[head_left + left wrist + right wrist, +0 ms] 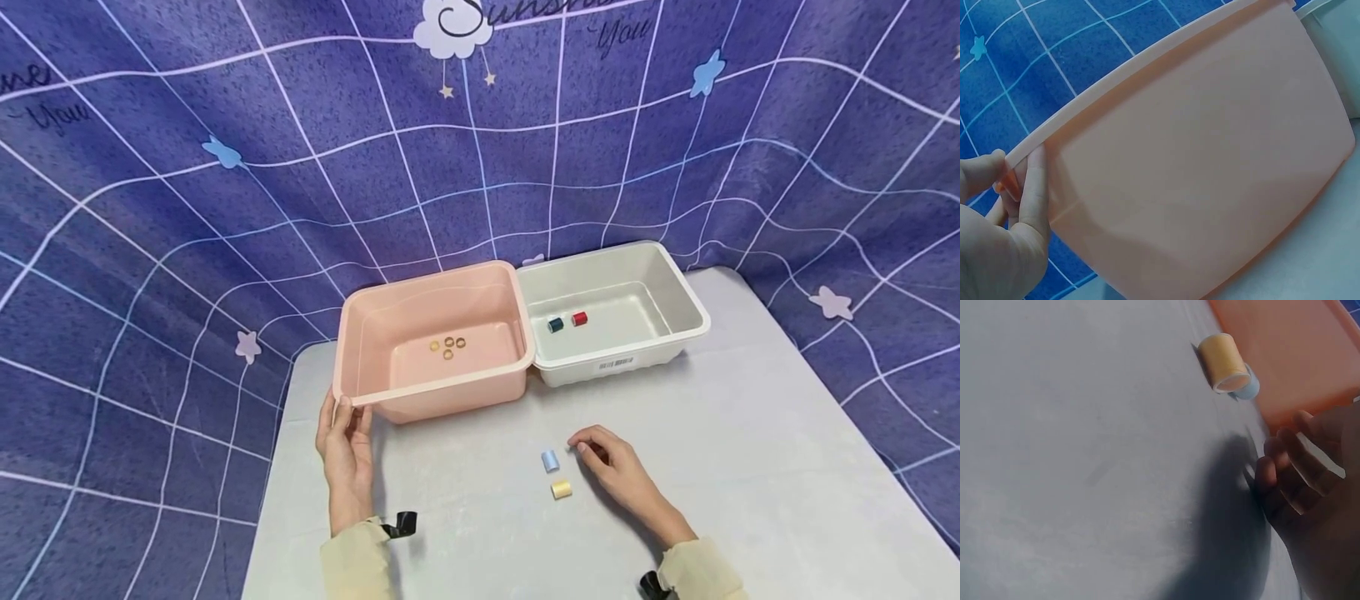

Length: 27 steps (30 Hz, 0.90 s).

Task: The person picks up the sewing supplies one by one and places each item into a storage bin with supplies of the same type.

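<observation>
Hands, two. By the left hand (347,458), the near left corner of the rim of one pink bin (450,400) is gripped, the thumb being set over the edge and the fingers beneath it, as shown in the left wrist view. By the right hand (621,473), the space just above the table (480,525) is occupied; its fingers are loosely bent, with a gap seen between digits in the right wrist view, and are held near but apart from the spools.

Spools, four in all. Two are placed on the table in front of the bins: one light blue spool (551,461), and one yellow spool (561,489) just beside it on the near side. Two are contained in one light grey bin (577,372): one dark teal spool (555,324), and one red spool (579,318) to its right.

Rings, four: the gold-coloured rings (447,355) are grouped on the floor of the pink bin.

Bins, two, set side by side, pink to the left; one printed label (617,363) is borne on the grey one's front wall.

Sleeves, two, pale yellow (356,558). Backdrop, one: a blue-purple curtain (337,183), patterned with pale lines and stars.
</observation>
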{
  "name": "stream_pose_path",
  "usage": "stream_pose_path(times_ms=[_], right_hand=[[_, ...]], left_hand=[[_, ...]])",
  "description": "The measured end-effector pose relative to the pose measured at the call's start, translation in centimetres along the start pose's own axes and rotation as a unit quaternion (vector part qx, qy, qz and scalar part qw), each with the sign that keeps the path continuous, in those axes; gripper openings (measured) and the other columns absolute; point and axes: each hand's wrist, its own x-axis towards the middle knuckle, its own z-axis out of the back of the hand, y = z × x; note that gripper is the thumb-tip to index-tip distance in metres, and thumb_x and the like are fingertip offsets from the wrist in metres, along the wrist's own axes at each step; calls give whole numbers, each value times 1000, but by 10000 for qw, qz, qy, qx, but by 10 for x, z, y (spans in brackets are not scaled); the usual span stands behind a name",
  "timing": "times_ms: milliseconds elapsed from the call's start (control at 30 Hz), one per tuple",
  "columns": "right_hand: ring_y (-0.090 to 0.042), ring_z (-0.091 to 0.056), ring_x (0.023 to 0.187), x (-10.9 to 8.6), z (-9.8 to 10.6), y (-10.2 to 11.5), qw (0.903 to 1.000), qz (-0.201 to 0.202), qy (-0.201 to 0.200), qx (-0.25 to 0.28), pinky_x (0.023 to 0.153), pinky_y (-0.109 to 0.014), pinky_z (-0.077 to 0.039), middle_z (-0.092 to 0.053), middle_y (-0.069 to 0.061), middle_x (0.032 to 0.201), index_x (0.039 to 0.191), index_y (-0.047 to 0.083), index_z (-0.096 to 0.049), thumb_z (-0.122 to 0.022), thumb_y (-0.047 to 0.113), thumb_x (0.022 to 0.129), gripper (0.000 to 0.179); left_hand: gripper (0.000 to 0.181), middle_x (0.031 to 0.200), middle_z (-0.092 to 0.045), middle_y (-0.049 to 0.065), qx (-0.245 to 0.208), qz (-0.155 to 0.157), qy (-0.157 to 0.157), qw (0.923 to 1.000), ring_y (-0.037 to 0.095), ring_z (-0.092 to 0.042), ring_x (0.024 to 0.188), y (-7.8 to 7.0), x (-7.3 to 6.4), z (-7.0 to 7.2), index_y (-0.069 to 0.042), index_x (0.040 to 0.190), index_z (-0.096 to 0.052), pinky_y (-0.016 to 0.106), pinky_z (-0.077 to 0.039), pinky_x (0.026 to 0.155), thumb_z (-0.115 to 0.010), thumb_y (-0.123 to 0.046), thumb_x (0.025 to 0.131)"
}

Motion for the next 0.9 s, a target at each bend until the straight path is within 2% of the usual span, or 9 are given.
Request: stream_pose_path(times_ms=[133, 233, 367, 467, 567, 733, 900], right_hand=[[-6, -58, 92, 2, -2, 2, 9991, 29, 271, -327, 78, -21, -54, -70, 5, 116, 118, 20, -72, -66, 10, 102, 20], [-6, -55, 91, 4, -3, 4, 9966, 212, 572, -547, 75, -20, -53, -68, 4, 115, 124, 18, -69, -67, 12, 101, 23], [-4, -53, 85, 3, -5, 6, 9925, 453, 851, -752, 69, -18, -51, -62, 6, 105, 128, 15, -67, -70, 16, 101, 27], [-2, -51, 82, 2, -8, 8, 9903, 441, 921, -947, 66, -17, -49, -58, 9, 99, 130, 14, -66, -71, 20, 101, 30], [-3, -51, 80, 1, -13, 12, 9879, 314, 822, -1280, 64, -18, -46, -58, 11, 98, 130, 16, -66, -72, 28, 100, 33], [-5, -51, 78, 5, -25, 21, 9805, 66, 382, -1929, 63, -20, -44, -62, 9, 95, 122, 17, -68, -74, 42, 96, 36], [-6, -46, 69, 7, -34, 29, 9723, -15, 111, -2334, 56, -21, -41, -56, 7, 81, 110, 14, -69, -77, 44, 92, 36]], left_hand=[[56, 137, -49, 12, -146, 2, -21, 9999, 13, -63, 96, -1, -1, -2, -12, 155, -49, 21, -66, 92, -65, -7, 102], [56, 139, -48, 13, -216, -13, -22, 9998, 13, -64, 95, -2, -2, -3, -11, 155, -49, 21, -66, 92, -65, -6, 102], [55, 139, -47, 13, -185, -11, -65, 9998, 13, -64, 97, -3, -3, -2, -12, 155, -50, 22, -66, 93, -65, -7, 102], [55, 139, -48, 13, -159, 0, -97, 9998, 13, -63, 98, -3, -3, -1, -13, 155, -50, 22, -66, 94, -65, -7, 102], [55, 139, -48, 12, -204, 10, -99, 9997, 14, -63, 98, -3, -3, -1, -12, 155, -49, 22, -66, 94, -65, -7, 102], [55, 139, -49, 12, -207, -17, -75, 9998, 14, -64, 97, -1, -2, -2, -12, 154, -50, 23, -66, 94, -66, -6, 102], [56, 140, -48, 12, -194, 35, -60, 9998, 14, -64, 99, 1, 0, -2, -13, 154, -50, 23, -65, 95, -66, -7, 101]])
